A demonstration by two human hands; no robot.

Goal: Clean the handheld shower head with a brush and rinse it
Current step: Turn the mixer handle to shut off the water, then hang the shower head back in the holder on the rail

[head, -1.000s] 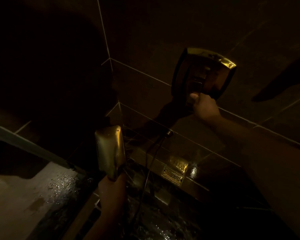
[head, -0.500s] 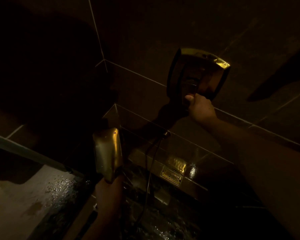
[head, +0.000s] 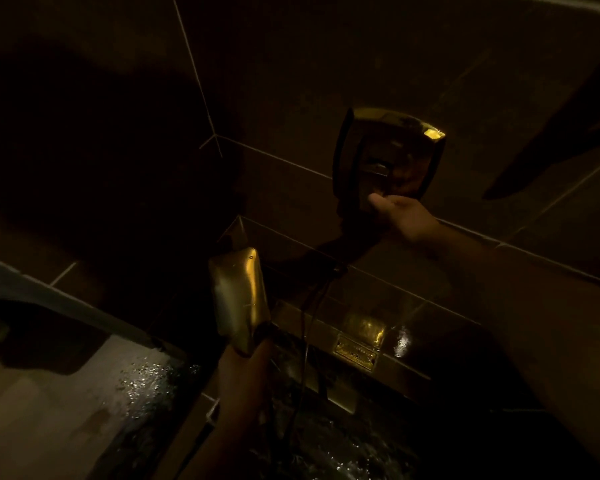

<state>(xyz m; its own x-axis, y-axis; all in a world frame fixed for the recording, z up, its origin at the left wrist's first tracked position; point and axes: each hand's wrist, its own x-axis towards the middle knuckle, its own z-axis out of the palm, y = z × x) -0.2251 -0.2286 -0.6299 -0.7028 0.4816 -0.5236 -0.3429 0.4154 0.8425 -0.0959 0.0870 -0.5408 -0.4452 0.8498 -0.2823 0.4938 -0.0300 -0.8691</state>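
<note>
One dim head view. Lower centre of the frame, the left hand (head: 246, 368) wraps closed around the handheld shower head (head: 239, 299), its hose (head: 305, 327) trailing down. Right of centre, the right hand (head: 404, 216), fingers curled, thumb out, grips the wall control (head: 388, 161), as half a second ago; rinsing likely starts next. No brush shows.

Left hand (head: 246, 368) holding shower head (head: 239, 299), right hand (head: 407, 218) on wall fixture (head: 388, 161)

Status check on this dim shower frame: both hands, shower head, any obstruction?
Left hand gripping shower head, raised, wet. Right hand on shiny wall fixture. Hose hangs between. No brush seen. Very dark.
</note>
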